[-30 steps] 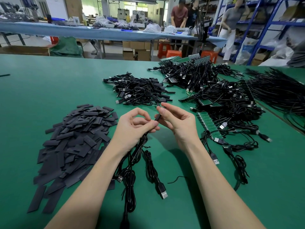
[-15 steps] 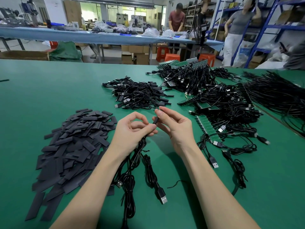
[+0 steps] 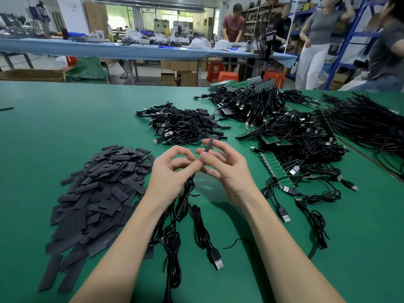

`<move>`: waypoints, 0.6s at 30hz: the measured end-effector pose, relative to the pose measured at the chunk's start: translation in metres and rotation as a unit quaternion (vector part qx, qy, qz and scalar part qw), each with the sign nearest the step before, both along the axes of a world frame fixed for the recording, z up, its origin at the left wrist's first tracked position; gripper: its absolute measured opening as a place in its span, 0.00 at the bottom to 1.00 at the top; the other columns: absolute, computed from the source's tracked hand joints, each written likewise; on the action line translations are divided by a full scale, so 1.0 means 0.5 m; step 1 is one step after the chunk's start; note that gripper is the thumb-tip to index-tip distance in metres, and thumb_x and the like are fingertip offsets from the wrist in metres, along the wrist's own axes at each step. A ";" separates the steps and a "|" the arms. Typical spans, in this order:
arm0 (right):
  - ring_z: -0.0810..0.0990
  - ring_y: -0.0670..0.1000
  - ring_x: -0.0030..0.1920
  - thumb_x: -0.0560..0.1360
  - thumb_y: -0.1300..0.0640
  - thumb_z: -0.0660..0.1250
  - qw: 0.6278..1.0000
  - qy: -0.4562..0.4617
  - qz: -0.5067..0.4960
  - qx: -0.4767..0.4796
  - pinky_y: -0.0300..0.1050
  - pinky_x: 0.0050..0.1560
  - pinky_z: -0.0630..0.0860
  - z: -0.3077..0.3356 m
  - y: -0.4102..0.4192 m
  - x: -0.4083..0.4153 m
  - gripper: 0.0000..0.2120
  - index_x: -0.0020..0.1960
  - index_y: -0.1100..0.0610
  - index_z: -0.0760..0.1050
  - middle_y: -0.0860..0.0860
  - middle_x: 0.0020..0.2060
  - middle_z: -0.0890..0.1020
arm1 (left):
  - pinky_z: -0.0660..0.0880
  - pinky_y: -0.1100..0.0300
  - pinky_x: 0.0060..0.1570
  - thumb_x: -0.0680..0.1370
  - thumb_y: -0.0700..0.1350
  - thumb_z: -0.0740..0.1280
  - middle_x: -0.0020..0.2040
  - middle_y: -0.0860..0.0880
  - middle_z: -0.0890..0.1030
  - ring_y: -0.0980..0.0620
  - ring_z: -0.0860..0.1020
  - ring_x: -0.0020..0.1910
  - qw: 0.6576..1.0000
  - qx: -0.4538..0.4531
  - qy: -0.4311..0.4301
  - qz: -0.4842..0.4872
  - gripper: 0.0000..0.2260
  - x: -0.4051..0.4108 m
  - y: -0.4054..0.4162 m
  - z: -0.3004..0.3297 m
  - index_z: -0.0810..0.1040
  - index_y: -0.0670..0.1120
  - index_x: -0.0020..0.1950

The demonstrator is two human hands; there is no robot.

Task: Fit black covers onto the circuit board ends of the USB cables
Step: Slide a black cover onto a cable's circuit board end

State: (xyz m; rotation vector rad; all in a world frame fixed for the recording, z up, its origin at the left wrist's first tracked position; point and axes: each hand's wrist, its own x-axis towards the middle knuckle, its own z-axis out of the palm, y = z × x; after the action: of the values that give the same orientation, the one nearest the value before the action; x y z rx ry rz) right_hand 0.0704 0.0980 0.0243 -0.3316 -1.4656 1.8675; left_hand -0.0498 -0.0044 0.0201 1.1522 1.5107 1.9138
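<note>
Squarely between both hands, cover

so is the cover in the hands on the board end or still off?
Cannot tell. The right hand pinches the black cover pointing up; its lower end and any board are hidden behind fingertips.

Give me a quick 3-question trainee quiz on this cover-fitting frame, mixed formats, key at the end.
1. True or false: the pile of loose black covers lies on the person's left side of the green table.
2. Which hand pinches the black cover that sticks up? A) left hand B) right hand
3. Fill in: the cables hanging under the left hand end in a silver ____ plug lying on the table.

Key: 1 true; 2 B; 3 USB
</note>
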 end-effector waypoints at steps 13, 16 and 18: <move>0.83 0.49 0.40 0.75 0.60 0.76 0.951 -0.267 0.122 0.096 0.39 0.38 0.79 0.025 -0.009 0.022 0.07 0.45 0.60 0.78 0.52 0.40 0.82 | 0.73 0.69 0.35 0.72 0.42 0.78 0.34 0.50 0.85 0.58 0.78 0.31 0.999 -0.004 -0.016 0.037 0.11 0.008 0.018 0.029 0.77 0.52 0.40; 0.81 0.48 0.36 0.77 0.60 0.72 0.958 -0.253 0.120 0.064 0.37 0.36 0.78 0.043 -0.013 0.012 0.08 0.52 0.66 0.81 0.55 0.42 0.81 | 0.74 0.67 0.35 0.75 0.47 0.76 0.36 0.53 0.85 0.59 0.79 0.31 0.999 -0.029 -0.022 0.020 0.08 0.004 0.017 0.030 0.78 0.50 0.46; 0.80 0.46 0.34 0.77 0.59 0.72 0.971 -0.225 0.080 0.019 0.35 0.34 0.77 0.061 0.007 0.009 0.10 0.53 0.64 0.83 0.56 0.41 0.81 | 0.76 0.60 0.45 0.78 0.54 0.71 0.43 0.56 0.87 0.61 0.82 0.38 0.995 -0.077 -0.010 0.057 0.08 -0.012 0.014 0.021 0.79 0.51 0.50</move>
State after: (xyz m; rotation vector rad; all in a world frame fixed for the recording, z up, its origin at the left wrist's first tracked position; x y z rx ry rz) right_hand 0.0746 0.1015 0.0546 -0.6704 -1.8725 1.9720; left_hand -0.0556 0.0027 0.0306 0.9971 1.7137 1.8378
